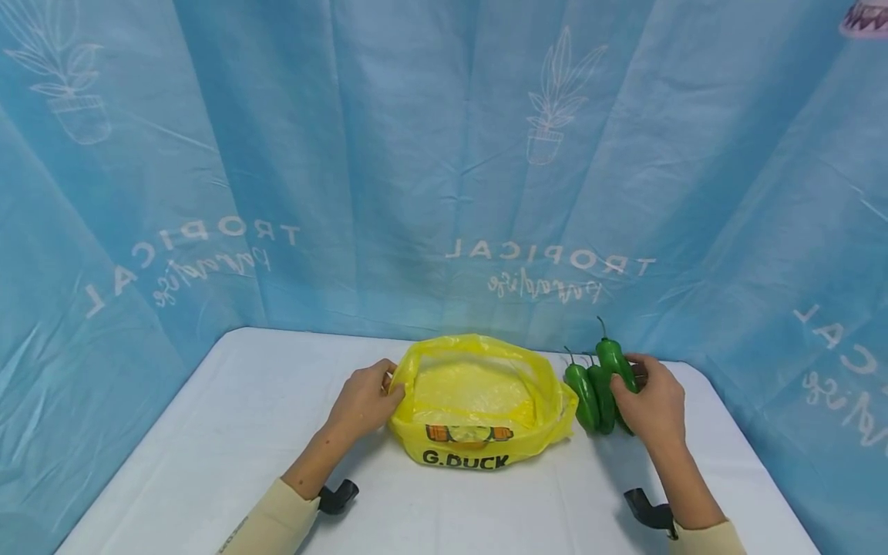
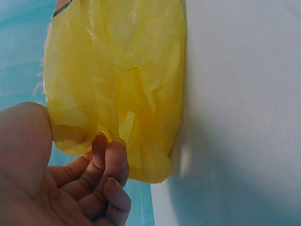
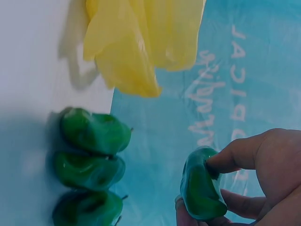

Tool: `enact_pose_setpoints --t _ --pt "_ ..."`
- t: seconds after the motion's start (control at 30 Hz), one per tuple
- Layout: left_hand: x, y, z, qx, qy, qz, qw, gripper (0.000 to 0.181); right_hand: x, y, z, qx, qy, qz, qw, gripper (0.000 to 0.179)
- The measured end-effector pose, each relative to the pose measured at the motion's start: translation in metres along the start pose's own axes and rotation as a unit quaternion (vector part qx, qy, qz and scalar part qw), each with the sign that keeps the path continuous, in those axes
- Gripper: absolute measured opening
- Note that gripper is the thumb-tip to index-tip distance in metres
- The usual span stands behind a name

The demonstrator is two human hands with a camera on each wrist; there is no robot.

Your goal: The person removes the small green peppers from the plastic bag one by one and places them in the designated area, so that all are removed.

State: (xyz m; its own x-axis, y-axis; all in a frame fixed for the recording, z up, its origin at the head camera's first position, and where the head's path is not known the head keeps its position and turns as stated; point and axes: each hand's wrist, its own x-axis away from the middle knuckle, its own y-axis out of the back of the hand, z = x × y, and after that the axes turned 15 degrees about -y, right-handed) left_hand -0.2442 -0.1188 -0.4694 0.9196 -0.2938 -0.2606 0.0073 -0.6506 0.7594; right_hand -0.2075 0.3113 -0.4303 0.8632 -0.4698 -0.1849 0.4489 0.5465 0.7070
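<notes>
A yellow plastic bag (image 1: 479, 447) with "G.DUCK" lettering stands with its mouth spread wide at the middle of the table. At its left rim, my left hand (image 1: 365, 399) pinches the plastic between thumb and fingers; the left wrist view shows the fingertips (image 2: 115, 155) against the bag (image 2: 141, 56). To the right, my right hand (image 1: 652, 397) holds a green pepper (image 1: 612, 358) above the others. In the right wrist view this pepper (image 3: 200, 186) sits between thumb and fingers. Below it, several green peppers (image 1: 583, 397) lie side by side on the table, just right of the bag.
The table has a white cover (image 1: 229, 432). Blue printed curtains (image 1: 416, 154) hang behind it and along both sides, close to the far edge. A black curved piece is on each wrist, left (image 1: 338, 497) and right (image 1: 648, 510).
</notes>
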Motion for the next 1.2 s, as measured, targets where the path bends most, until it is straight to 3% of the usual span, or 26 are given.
enact_pose_setpoints --t 1.2 --pt "0.000 0.001 -0.001 -0.004 0.005 0.002 1.0000 0.037 -0.037 0.019 -0.060 0.016 -0.108 -0.040 0.9932 0.052"
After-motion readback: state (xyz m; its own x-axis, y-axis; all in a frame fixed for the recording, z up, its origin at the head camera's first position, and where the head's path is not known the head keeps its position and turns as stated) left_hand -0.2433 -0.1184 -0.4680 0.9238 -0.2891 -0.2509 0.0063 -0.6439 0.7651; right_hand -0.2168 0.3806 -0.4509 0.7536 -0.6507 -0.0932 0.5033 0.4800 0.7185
